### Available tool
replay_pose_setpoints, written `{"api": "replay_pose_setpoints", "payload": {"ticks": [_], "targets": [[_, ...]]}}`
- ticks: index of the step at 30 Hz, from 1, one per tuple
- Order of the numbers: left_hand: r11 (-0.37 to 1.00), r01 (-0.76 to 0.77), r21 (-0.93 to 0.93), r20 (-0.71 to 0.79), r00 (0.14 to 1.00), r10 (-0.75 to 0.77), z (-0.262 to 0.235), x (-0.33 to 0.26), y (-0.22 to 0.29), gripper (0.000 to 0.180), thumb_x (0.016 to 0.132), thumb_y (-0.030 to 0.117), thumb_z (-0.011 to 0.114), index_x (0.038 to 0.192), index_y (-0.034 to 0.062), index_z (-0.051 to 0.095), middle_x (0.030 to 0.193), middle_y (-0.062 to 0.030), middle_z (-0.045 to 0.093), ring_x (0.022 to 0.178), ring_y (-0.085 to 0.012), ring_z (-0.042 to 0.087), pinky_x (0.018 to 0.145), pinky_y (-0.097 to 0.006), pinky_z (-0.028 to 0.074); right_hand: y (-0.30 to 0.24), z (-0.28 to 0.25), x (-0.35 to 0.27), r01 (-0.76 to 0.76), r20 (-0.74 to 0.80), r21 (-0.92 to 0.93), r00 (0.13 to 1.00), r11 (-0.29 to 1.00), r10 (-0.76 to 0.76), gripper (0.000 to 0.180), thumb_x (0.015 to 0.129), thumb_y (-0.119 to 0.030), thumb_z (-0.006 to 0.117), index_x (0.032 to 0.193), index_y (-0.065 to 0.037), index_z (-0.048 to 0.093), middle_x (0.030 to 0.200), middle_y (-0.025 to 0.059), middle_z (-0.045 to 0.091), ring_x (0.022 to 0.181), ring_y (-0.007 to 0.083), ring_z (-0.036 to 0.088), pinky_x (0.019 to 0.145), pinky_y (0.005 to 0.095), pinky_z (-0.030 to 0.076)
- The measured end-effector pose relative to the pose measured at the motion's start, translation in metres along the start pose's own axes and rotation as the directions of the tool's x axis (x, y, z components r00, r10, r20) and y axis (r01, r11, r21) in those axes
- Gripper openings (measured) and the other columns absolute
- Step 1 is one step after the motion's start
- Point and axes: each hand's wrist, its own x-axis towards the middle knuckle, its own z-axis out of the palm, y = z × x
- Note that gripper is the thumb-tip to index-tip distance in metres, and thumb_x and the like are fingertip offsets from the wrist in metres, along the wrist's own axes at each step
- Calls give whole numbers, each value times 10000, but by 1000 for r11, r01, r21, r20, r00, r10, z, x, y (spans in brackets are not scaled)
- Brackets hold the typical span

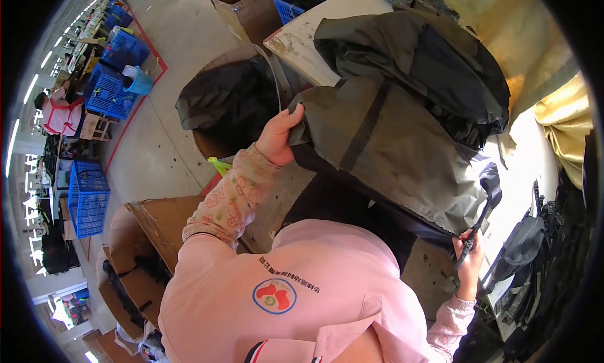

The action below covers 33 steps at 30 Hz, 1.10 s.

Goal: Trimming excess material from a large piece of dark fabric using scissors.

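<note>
Leftmost, blue plastic crates [88,202] stand on the floor beside open cardboard boxes [151,237]. Next, the left hand [278,136] is clamped on one edge of a grey-green jacket [390,142] that hangs off the white table [302,45]. Farther right, the right hand [470,253] grips the jacket's dark lower corner, the hands well apart.

A dark olive-grey jacket [390,142] with a black stripe hangs spread over the table edge.

Grey jacket [390,142] between left hand [278,136] and right hand [470,256]
</note>
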Motion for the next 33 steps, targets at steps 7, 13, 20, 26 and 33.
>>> {"api": "replay_pose_setpoints", "payload": {"ticks": [7,13,20,26,33], "targets": [[135,-133,982,20,782,623,-20,-4,-5,558,833,263,718,1264,7,473,1298,-175,496,1212,-313,482,1010,-399,387,9,-7,15,68,-36,-8,997,998,-68,191,794,24,657,876,-52,502,726,-39,456,649,59,415,608,207,371],[-338,-635,695,691,719,68,-14,-40,-72,636,705,327,808,1227,92,529,1390,-194,410,1334,-388,348,1113,-537,246,14,-14,12,13,-44,-20,999,1000,-13,187,799,8,658,866,-61,497,731,-38,463,649,46,426,588,196,363],[-191,-578,793,517,805,-290,-59,1,-116,501,797,352,723,1226,147,566,1388,-113,467,1351,-302,369,1120,-583,196,23,-22,7,11,-96,18,995,1000,-10,176,814,12,647,901,-70,518,744,-42,467,643,43,435,598,192,395],[-34,-438,899,390,831,-398,-28,15,-93,400,833,236,692,1204,155,567,1136,-104,616,1046,-334,589,893,-444,460,41,-40,9,-46,-96,54,994,997,51,172,807,4,653,896,-62,522,739,-46,468,642,41,433,578,190,370],[182,-502,845,534,798,-278,10,8,-69,268,843,109,676,1100,68,613,956,-95,648,870,-254,639,741,-329,509,27,-51,20,-70,-123,-262,992,962,39,233,775,-64,727,895,-22,533,718,2,521,633,101,483,597,256,415]]}}
